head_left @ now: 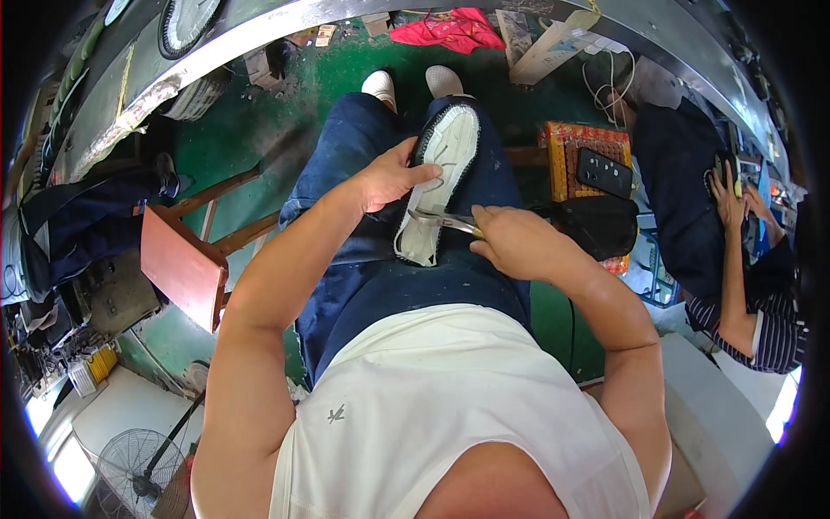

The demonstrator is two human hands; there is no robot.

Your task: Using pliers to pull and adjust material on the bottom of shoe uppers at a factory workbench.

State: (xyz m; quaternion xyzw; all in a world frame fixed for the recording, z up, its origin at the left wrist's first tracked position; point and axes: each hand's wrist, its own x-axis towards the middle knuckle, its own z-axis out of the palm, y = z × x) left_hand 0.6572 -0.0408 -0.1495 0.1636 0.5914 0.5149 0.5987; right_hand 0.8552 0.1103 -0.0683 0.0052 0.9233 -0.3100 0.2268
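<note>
A shoe in the making (456,143) lies sole side up across my thighs, its toe pointing away from me. Its underside is whitish, with a dark rim around the front and a loose cord or lace across the middle. My left hand (393,177) grips the shoe by its left side, thumb on the underside. A pair of metal pliers (448,221) is in my closed right hand (514,242). The pliers' head reaches over the heel half of the shoe; whether the jaws pinch anything is too small to tell.
A curved-looking bench edge (285,22) runs across the far side. To the left stands a reddish-brown stool (183,266). On the right, a black phone (605,173) rests on an orange beaded seat (562,138) beside a black bag (596,227). A co-worker (735,259) sits farther right.
</note>
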